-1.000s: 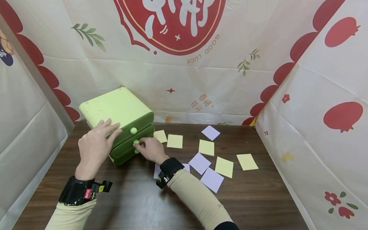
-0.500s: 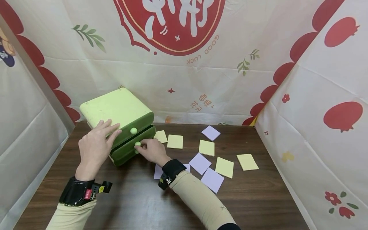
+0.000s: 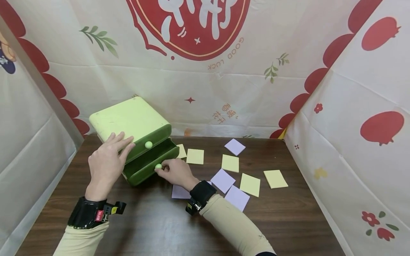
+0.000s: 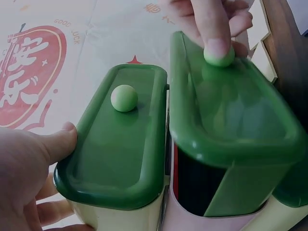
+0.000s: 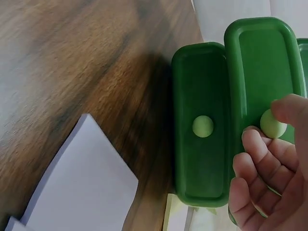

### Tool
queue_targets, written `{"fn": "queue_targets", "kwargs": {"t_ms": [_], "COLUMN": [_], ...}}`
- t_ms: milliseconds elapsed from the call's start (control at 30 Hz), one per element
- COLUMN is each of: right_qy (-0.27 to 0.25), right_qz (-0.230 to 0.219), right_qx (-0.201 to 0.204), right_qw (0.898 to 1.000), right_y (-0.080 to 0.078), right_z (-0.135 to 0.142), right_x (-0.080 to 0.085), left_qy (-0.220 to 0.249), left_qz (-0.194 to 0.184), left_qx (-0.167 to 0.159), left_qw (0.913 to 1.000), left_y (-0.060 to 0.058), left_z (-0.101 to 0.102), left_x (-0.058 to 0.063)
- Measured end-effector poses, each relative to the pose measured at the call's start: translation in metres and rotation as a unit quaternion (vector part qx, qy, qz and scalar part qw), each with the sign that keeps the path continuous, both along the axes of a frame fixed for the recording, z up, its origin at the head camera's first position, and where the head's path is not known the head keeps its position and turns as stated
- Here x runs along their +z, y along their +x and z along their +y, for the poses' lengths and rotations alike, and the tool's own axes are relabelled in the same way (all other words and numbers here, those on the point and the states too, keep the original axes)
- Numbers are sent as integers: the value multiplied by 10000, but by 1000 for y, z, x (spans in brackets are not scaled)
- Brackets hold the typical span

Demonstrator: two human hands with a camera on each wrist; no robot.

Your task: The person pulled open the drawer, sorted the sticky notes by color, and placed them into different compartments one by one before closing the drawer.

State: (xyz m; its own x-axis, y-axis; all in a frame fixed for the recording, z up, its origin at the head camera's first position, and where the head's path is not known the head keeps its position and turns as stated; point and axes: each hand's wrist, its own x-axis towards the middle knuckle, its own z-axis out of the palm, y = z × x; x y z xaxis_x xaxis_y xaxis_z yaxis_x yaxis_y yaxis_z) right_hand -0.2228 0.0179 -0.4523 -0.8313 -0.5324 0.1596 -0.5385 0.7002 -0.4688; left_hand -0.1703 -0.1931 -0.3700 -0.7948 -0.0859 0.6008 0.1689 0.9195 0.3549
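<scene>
Pale green, the knob [image 3: 158, 166] is pinched in your right hand [image 3: 177, 173] — its middle drawer [image 3: 144, 170] juts from the cabinet [image 3: 132, 115], far left on the tabletop [image 3: 153, 220]. Your left hand [image 3: 107, 161] rests on the cabinet, fingers spread — paper notes [image 3: 195, 156] lie rightward.

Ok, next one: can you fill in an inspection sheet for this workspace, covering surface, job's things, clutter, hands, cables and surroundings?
Surface: dark wood-grain table.
Job's things: green drawer cabinet; middle drawer pulled partly out, top drawer and bottom drawer look shut.
Clutter: yellow squares and purple squares scattered on the table, to the right of the cabinet.
Hands: left hand rests on the cabinet beside the top drawer; right hand pinches the middle drawer's knob.
Cables: nothing seen.
Surroundings: printed cloth behind the table and at both sides.
</scene>
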Motion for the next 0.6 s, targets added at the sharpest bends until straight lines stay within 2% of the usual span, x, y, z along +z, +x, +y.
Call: {"fn": "queue_targets", "kwargs": {"t_ms": [200, 600], "right_qy": [-129, -35], "right_qz": [-178, -184], "right_qx": [150, 220], "right_qw": [9996, 9996], "right_y": [8, 19], "right_z": [12, 24], "right_x": [-2, -6], "left_qy": [55, 116], "left_qz": [-39, -52], "left_qx": [9, 1], "left_qw": [10000, 9999], "left_y": [0, 0], "left_z": [-1, -1], "left_x": [-1, -1]}}
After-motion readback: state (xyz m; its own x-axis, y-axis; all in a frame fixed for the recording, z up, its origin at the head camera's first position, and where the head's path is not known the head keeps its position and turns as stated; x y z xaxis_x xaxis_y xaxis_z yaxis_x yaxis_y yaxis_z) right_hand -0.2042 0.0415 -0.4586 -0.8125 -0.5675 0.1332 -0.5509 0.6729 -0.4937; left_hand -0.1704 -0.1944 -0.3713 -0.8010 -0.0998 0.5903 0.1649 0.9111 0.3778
